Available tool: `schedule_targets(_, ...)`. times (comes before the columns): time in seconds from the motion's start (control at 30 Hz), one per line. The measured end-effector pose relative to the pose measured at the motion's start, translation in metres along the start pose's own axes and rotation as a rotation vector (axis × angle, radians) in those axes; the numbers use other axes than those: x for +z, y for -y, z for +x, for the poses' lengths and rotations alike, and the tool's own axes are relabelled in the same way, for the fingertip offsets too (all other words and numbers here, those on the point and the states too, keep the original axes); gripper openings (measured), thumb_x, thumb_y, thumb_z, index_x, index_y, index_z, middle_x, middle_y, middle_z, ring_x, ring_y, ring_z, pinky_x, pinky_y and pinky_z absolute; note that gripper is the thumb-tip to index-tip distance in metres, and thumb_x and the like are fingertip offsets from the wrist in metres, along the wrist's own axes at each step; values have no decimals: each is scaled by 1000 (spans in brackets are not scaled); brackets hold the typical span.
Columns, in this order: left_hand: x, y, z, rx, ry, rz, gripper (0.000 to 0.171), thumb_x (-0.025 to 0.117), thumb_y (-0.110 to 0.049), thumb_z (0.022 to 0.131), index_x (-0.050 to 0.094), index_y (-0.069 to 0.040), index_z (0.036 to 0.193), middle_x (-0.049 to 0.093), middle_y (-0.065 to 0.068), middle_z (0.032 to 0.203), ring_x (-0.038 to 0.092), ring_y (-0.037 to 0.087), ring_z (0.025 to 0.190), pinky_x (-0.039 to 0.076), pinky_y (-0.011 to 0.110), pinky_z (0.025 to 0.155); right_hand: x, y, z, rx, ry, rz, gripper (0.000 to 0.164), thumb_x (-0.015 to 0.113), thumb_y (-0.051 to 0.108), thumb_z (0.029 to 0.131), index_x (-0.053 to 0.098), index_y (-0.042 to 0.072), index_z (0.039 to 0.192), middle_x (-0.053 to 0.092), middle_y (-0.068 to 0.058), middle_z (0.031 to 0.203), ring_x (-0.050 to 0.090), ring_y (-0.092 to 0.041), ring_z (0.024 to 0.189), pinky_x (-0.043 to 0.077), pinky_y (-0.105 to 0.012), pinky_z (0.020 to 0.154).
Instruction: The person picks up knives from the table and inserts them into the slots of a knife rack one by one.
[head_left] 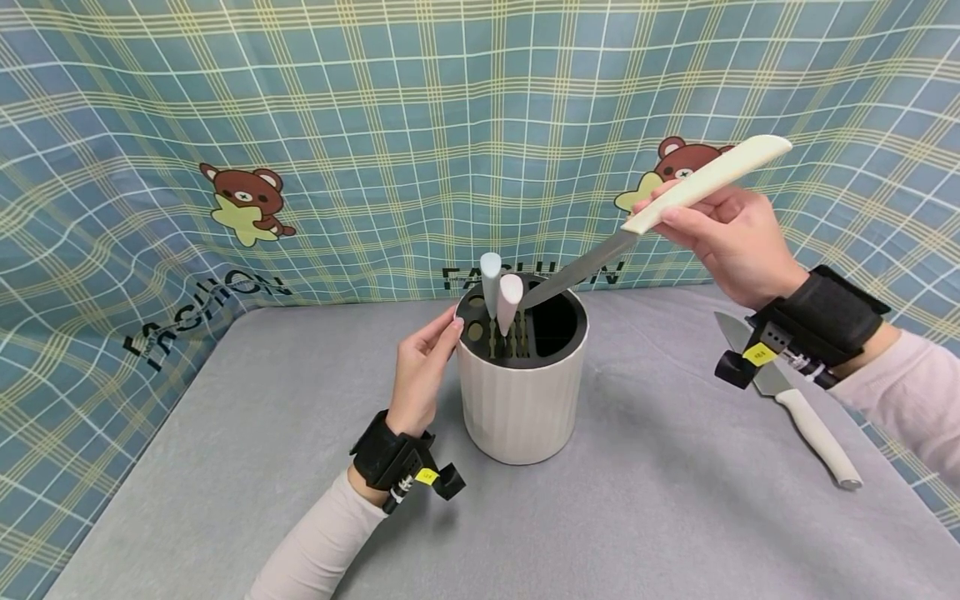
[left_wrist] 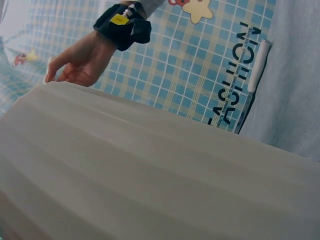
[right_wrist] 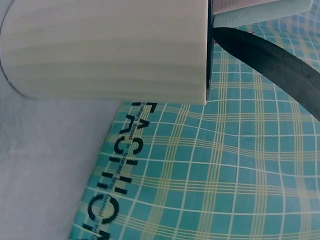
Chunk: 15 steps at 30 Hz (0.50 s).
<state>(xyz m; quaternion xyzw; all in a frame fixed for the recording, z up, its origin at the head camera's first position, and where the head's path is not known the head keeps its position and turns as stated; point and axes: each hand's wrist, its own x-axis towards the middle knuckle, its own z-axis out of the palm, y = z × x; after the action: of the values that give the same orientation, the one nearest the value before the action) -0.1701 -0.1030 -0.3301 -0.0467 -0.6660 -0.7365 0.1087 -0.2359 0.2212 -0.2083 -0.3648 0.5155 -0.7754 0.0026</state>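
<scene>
- The right hand (head_left: 731, 237) grips the cream-handled knife (head_left: 667, 212), its blade tip at the knife block (head_left: 521, 400) slots.
- The left hand (head_left: 420, 375), fingers straight, steadies the block's rim.
- The knife looks stiff, light and sharp; best held by the handle only.

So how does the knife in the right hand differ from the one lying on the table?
The held knife is gripped by the right hand by its cream handle, tilted, blade tip at the holder; the table knife lies flat and untouched on the grey cloth. The held knife's blade looks long and narrow; the table knife's looks broader. Both have pale handles.
</scene>
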Motion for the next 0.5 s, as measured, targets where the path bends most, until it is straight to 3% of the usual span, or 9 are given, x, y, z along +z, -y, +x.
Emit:
schedule_targets(0.33, 0, 0, 1, 7, -1, 1, 43, 57, -18, 99, 52, -3, 139, 53, 13, 141, 51, 19, 129, 47, 28, 107, 18, 10, 8, 0, 22, -294, 23, 57, -13, 91, 61, -13, 114, 72, -12, 103, 68, -20, 105, 55, -22, 93)
schedule_targets(0.5, 0, 0, 0, 2, 2, -6, 43, 57, -18, 99, 52, -3, 139, 53, 12, 141, 51, 19, 129, 48, 25, 106, 25, 13, 12, 4, 59, -378, 21, 59, -10, 91, 62, -12, 111, 73, -11, 102, 66, -18, 108, 54, -22, 86)
